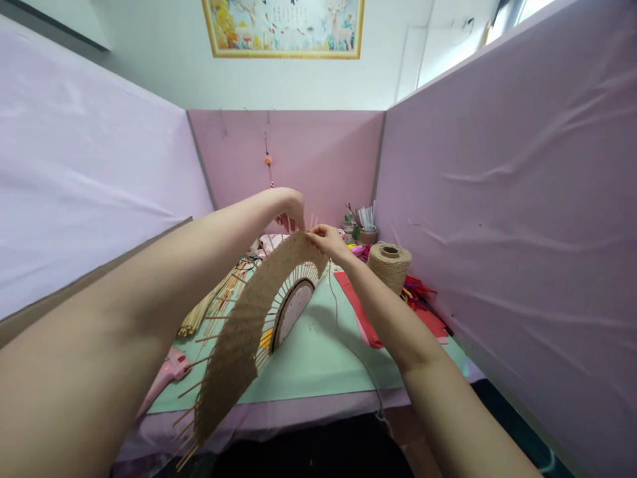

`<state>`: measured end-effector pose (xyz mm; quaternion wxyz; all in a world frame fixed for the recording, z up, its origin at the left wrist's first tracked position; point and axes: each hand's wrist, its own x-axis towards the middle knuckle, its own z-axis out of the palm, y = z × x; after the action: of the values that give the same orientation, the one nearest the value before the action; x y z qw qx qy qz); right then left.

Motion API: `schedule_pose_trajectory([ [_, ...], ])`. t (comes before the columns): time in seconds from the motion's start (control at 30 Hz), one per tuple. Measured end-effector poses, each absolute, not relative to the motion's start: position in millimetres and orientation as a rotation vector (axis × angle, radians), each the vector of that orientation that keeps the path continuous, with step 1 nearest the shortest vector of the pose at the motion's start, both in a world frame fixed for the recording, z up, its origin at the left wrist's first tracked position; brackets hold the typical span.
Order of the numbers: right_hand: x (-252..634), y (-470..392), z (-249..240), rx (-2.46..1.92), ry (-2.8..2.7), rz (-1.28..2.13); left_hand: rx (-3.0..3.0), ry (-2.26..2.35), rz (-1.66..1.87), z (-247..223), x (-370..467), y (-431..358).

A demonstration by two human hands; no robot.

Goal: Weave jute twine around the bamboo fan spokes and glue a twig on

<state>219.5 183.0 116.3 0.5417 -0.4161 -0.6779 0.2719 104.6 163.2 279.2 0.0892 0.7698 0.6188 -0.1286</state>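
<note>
Fan [239, 318] and hands. The fan stands tilted over the mat [318, 372], its long curve running from the far end toward the wearer's left. There the right hand [326, 240] pinches the fan's rim; the left hand [293, 204] lies just beside, its grip too hidden to tell. Twine [336, 305] hangs below the right hand. Beyond the spool [390, 269], a pot [367, 237] holds white sticks [367, 218].
</note>
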Motion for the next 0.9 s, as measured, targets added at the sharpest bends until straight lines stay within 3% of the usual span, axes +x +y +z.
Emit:
schedule_pose_trajectory([
  [0.4,270,190,169,-0.915,-1.755,0.709,2.337,1.876,-0.223,265,95,166],
  [0.6,236,216,201,-0.833,-1.795,0.394,2.326,1.88,-0.225,264,98,164],
  [0.9,236,212,158,-1.015,-1.617,0.194,2.319,1.901,-0.219,265,94,160],
])
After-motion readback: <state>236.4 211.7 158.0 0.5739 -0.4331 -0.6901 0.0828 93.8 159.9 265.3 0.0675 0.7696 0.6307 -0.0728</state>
